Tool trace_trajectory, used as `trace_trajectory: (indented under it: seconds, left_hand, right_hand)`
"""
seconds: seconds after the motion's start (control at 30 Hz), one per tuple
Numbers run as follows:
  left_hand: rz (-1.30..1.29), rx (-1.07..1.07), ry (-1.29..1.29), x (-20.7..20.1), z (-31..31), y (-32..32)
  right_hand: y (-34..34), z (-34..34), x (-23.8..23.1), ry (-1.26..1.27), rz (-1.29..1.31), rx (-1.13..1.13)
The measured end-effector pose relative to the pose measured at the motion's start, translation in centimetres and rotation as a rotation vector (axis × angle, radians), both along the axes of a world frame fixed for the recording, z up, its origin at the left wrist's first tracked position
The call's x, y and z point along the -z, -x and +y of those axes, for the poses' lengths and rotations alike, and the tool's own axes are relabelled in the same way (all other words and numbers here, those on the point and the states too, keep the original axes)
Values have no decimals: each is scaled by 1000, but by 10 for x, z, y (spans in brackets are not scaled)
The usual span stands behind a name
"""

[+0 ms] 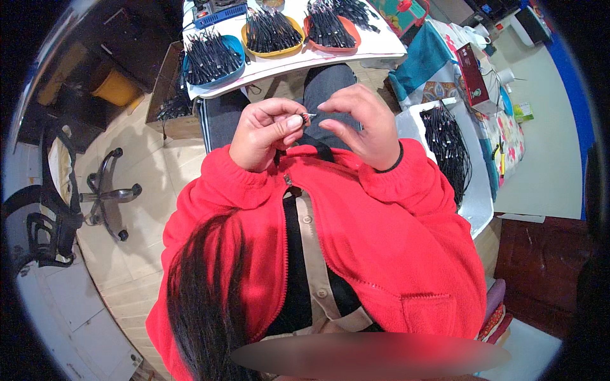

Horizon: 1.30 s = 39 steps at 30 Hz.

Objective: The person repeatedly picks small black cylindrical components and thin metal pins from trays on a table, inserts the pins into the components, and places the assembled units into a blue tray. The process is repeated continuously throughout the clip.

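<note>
In front of my lap, my left hand (270,132) pinches a thin black cable (307,119) between thumb and forefinger. Fine reddish and pale wire ends stick out of it toward the right. Just beyond those ends is my right hand (367,122), its thumb and forefinger spread apart with a gap between them and nothing visible inside. Its other fingers are partly hidden. Most of the held cable is covered by my left fingers.
Black cables fill a blue tray (240,75), a yellow tray (274,54) and an orange tray (343,48) on the white table (279,71). A white bin (480,206) of cables stands at right, a cardboard box (181,130) at left. A wheeled chair (114,195) is farther left.
</note>
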<state>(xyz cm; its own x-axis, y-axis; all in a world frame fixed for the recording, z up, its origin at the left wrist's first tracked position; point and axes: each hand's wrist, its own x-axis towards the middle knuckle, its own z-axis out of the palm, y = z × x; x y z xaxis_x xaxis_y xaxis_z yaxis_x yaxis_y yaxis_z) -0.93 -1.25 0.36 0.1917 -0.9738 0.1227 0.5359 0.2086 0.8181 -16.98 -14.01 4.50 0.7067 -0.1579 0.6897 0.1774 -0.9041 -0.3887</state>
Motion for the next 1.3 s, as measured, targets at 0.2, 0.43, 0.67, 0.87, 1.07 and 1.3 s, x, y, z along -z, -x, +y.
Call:
trace_trajectory:
  seconds: [0.2, 0.43, 0.67, 0.87, 1.07, 1.3]
  left_hand:
    - [41, 54, -18, 4, -3, 5]
    - [-284, -87, 22, 1, 1, 5]
    - [313, 280, -46, -1, 1, 1]
    - [464, 517, -24, -1, 1, 3]
    - [-74, 138, 17, -15, 11, 4]
    - [-407, -70, 47, -24, 17, 2]
  right_hand:
    - [-3, 4, 3, 11, 30, 0]
    - [1, 7, 10, -1209, 344, -287]
    - [-4, -5, -1, -239, 15, -250]
    - [-12, -2, -2, -27, -128, -253]
    - [-8, 18, 15, -651, -60, -302]
    - [-7, 4, 9, -519, 6, -292]
